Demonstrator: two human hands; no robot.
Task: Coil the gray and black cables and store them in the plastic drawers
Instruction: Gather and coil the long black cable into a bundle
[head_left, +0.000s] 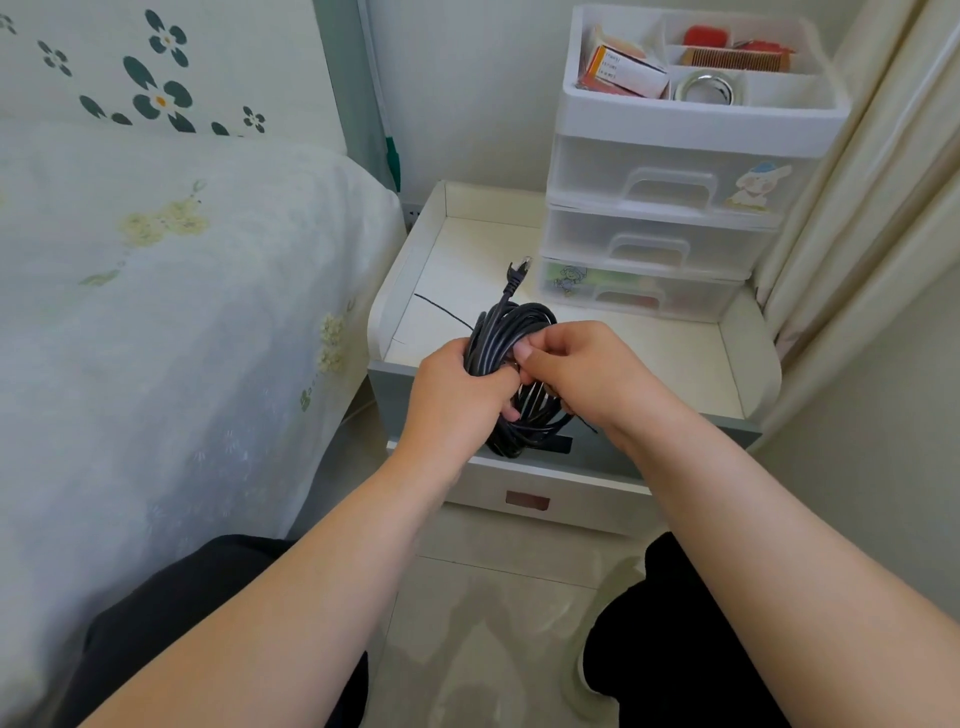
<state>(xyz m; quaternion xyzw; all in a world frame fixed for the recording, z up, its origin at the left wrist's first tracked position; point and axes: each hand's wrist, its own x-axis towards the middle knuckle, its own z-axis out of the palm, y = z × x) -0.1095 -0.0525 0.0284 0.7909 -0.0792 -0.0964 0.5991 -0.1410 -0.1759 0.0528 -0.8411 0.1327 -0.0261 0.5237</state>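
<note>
Both hands held the coiled black cable (511, 364) above the desk's (675, 353) front edge. The left hand (457, 395) gripped the bundle, fingers curled round its loops; the right hand (576, 364) pinched strands at the coil's middle. One plug end (an Ethernet-style connector) (521, 267) stuck upward. The plastic drawers (660, 228) stood shut at the desk's back right corner.

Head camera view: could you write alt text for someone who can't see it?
Left hand and right hand grip a coiled black cable above a white bedside table, beside closed translucent plastic drawers.
</note>
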